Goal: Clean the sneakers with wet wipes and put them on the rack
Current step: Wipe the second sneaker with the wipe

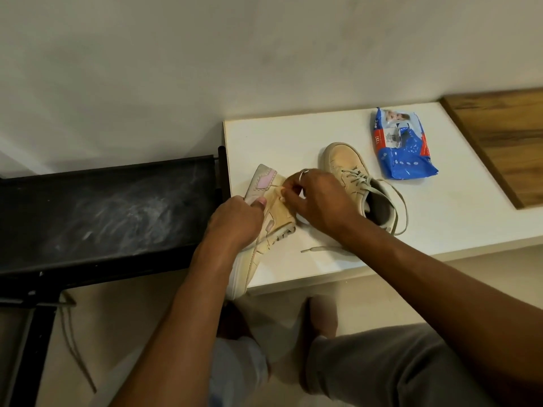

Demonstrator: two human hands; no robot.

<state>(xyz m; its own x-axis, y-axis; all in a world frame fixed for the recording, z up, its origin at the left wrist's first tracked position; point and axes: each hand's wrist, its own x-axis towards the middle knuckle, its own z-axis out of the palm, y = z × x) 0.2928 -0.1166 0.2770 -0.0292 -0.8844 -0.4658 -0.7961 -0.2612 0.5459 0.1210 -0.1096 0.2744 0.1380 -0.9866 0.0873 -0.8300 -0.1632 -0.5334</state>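
Fingers (289, 190) of the right hand (320, 201), one of them wearing a ring, pinch a small pale scrap (280, 195) against the side of a cream sneaker with pink patches (277, 214). Whether the scrap is a folded wet wipe or a lace end cannot be told from this view. The left hand (235, 221) grips the same shoe from the other side, its fingers curled around the upper and the thumb pressed on the side panel. The shoe lies tilted on its side at the left edge of a white surface (440, 215), its toe hanging over the near edge.

Just beside the right hand, the second cream sneaker (346, 168) stands upright on the surface with its laces loose and trailing. A crumpled blue plastic pack of wet wipes (404, 148) lies near it, toward the wall. The black shoe rack (102, 207), its top shelf streaked with dust, stands against the left edge of the surface and holds neither shoe.

The work appears to be in the cleaning stage on the first shoe. The next move likely calls for rubbing along the side panel while the left hand steadies the shoe, which overhangs the edge and could slip. The second sneaker and the placing on the rack look yet to come.
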